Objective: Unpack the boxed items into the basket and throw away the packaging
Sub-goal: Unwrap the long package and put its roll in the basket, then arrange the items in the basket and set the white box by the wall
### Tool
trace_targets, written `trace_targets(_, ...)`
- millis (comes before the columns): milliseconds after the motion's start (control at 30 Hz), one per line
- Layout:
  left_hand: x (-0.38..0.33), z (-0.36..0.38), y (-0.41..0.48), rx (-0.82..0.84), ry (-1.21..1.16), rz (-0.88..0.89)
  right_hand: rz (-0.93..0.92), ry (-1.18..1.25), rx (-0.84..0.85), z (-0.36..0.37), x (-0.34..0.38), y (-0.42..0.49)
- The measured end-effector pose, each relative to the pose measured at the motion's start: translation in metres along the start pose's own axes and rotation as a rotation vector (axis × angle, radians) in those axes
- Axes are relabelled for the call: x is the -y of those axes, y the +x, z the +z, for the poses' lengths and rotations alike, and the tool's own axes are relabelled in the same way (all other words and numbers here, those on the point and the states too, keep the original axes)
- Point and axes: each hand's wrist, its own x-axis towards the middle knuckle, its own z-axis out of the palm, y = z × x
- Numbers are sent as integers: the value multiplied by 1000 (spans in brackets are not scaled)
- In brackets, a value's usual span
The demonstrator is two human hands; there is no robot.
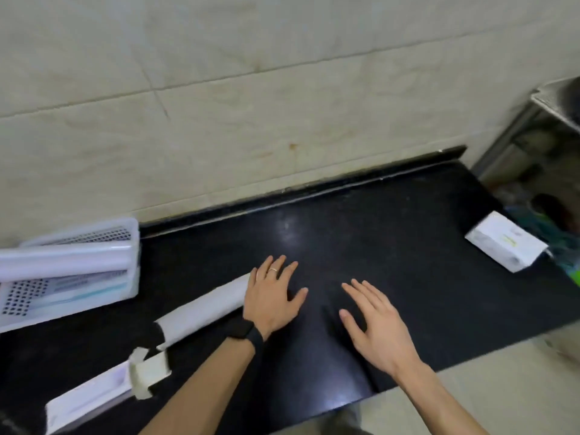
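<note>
Left hand: fingers spread, palm down, holding nothing, its outer edge touching the end of a white roll lying on the black counter. Right hand: open, flat, empty, beside the left. Opened long white box at near left. White perforated basket far left, holding rolls. Small white box at right counter edge.

Beige tiled wall; black glossy countertop; pale floor.

Basket left, roll beside, box right.
</note>
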Motion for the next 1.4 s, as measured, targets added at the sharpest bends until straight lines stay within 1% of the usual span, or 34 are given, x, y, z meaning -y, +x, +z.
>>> trace_targets(133, -108, 42, 27, 154, 15, 107, 201, -18, -23, -44, -97, -20)
trace_targets(200, -144, 58, 42, 224, 38, 150, 313, -26, -23, -61, -142, -19)
trace_targets(300, -181, 79, 66, 285, 71, 186, 467, -32, -26, -83, -209, -7)
trace_targets(400, -203, 102, 93, 331, 109, 193, 578, -70, -42, -106, -272, 19)
trace_targets(500, -214, 123, 114, 382, 114, 160, 641, -148, -13, -126, -326, 50)
trace_targets(600, -217, 143, 124, 449, 135, 145, 661, -238, 83, -139, -364, 78)
trace_targets(667, -216, 155, 121, 487, 149, 132, 679, -252, 161, -137, -379, 86)
trace_targets(700, -214, 160, 120, 487, 160, 130, 682, -264, 160, -132, -384, 87)
trace_targets(800, -208, 166, 116, 479, 155, 121, 652, -329, 25, -117, -384, 83)
trace_targets(867, -208, 165, 118, 499, 151, 121, 659, -311, -42, -113, -382, 81)
trace_targets(1033, -217, 150, 116, 563, 95, 98, 754, -48, -38, -121, -373, 86)
trace_targets(1133, -208, 135, 98, 532, 6, 68, 818, 69, -40, -126, -351, 88)
trace_targets(1167, -198, 128, 89, 519, -21, 49, 789, 112, -30, -125, -334, 87)
trace_targets(1233, -171, 116, 70, 500, -43, 6, 657, 167, 26, -111, -291, 81)
trace_targets(1300, -138, 105, 45, 457, -44, -69, 513, 224, 111, -87, -237, 68)
trace_targets(1400, -85, 85, -2, 384, -74, -205, 370, 349, 229, -39, -149, 47)
